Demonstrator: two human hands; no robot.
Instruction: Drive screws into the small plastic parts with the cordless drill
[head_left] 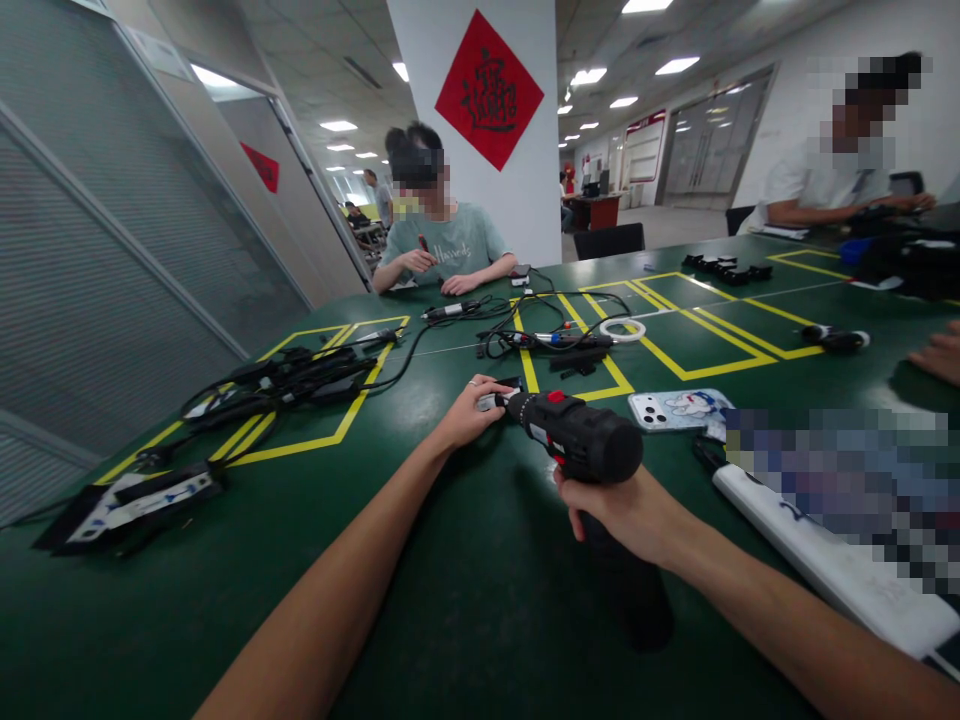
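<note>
A black cordless drill (pixel 574 432) with red switches is gripped by its handle in my right hand (pixel 611 505). Its chuck points away to the left, towards my left hand (pixel 476 408). The fingers of that hand are closed on a small dark piece (pixel 511 383) with a pale part beside it, close to the drill's tip. What kind of piece it is I cannot make out, as fingers and chuck cover much of it. Both hands are low over the green table (pixel 450 600).
Black cables and tools (pixel 300 375) lie at the left, with a white-and-black flat part (pixel 142 505) nearer. Further ahead are a white ring (pixel 622 330) and black parts (pixel 577 358). A phone (pixel 679 410) and a white power strip (pixel 832 560) lie right. Two people sit across the table.
</note>
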